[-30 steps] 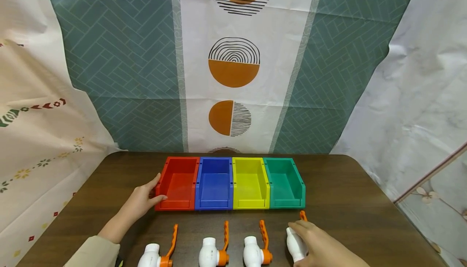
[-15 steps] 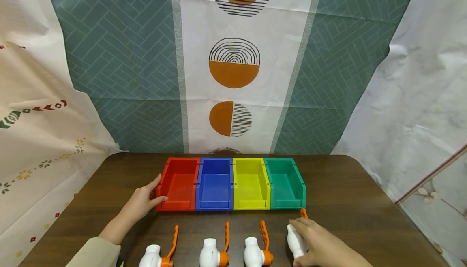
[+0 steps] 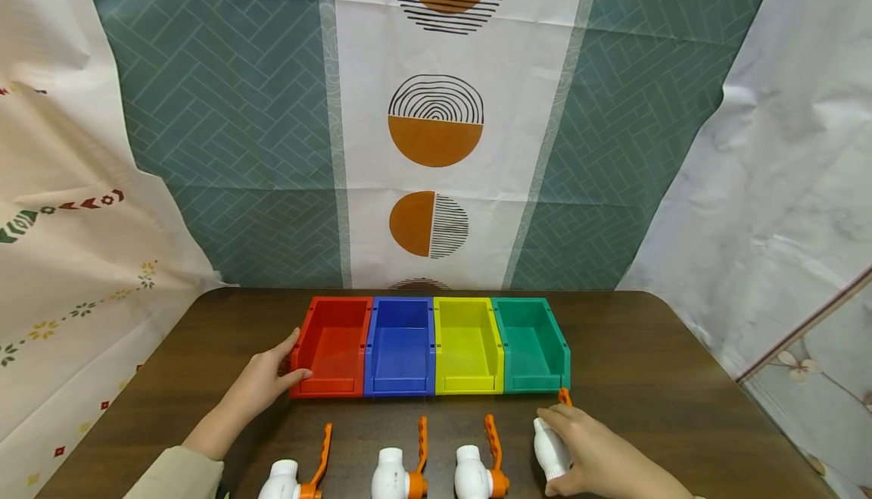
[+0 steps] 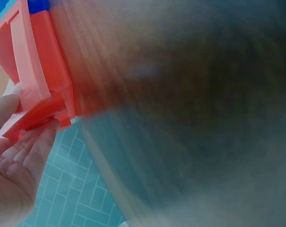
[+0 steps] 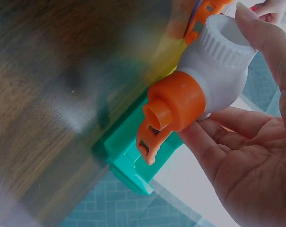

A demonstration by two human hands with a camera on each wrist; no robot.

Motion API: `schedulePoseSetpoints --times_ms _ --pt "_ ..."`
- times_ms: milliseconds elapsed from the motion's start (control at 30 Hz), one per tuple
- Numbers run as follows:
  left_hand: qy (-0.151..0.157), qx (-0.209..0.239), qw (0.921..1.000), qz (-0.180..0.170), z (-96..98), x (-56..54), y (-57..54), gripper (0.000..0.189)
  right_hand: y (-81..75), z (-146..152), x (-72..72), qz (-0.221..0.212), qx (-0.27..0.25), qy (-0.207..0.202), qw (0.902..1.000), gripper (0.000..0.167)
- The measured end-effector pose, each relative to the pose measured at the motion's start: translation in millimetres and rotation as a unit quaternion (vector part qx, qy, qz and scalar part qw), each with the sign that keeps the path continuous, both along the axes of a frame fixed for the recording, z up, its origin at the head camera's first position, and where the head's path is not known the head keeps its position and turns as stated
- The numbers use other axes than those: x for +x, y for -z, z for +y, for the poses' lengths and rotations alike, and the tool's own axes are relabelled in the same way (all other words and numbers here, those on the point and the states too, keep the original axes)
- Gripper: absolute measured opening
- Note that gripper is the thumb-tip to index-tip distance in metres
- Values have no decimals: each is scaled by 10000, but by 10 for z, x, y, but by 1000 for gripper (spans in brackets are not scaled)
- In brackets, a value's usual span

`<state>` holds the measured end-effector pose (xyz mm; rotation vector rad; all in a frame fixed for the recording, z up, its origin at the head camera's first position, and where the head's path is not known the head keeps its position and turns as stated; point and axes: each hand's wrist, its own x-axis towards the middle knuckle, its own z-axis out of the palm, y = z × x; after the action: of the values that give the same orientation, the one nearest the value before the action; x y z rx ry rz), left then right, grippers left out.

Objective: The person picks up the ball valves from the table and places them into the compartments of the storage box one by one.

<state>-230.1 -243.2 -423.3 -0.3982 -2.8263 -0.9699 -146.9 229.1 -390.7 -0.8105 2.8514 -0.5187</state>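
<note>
From the head view I see 4 bins standing side by side, touching, on the brown tabletop: the red bin, then the blue bin, the yellow bin and the green bin. The person's left hand, out of a pale sleeve, is at the red bin's outer side, thumb over its front corner and fingers along the wall. Nearer the person, 3 white valves with orange handles lie spaced apart: the left valve, the middle valve and the third valve. The right hand has its fingers clamped on a fourth valve, just in front of the green bin. Behind the tabletop hangs a patterned cloth.

In the left wrist view, the thumb and fingers pinch the red bin's wall from 2 sides. A bit of the blue bin shows beyond it.

In the right wrist view, the thumb presses the ribbed rim at 1 end of the fourth valve while the other fingers hold its far side. Its orange handle overlaps the green bin behind. I cannot tell whether this valve touches the tabletop.
</note>
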Motion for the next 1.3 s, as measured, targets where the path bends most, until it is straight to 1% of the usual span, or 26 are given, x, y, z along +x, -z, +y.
schedulePoseSetpoints --times_ms 300,533,633,867,933,1100,1300 --pt "-6 12 10000 8 -12 1 6 80 -8 -7 -28 38 15 -30 10000 83" --pt "-4 -11 10000 -44 -9 -4 -4 82 -17 -24 -45 466 15 -118 9988 81" --pt "-10 -29 10000 -56 -9 -4 -3 82 -29 -34 -51 448 15 -69 9990 81" --pt "-10 -39 10000 -34 -7 -3 3 81 -47 -48 -83 218 -18 40 9998 82" --pt "-17 -37 10000 -34 -4 -2 5 80 -45 -51 -98 256 -13 16 9997 82" --pt "-39 -30 10000 -25 0 2 10 79 -33 -46 -140 521 17 -171 9985 83" --pt "-20 8 10000 12 -1 13 10 78 -49 -46 -161 497 5 -188 9986 83"
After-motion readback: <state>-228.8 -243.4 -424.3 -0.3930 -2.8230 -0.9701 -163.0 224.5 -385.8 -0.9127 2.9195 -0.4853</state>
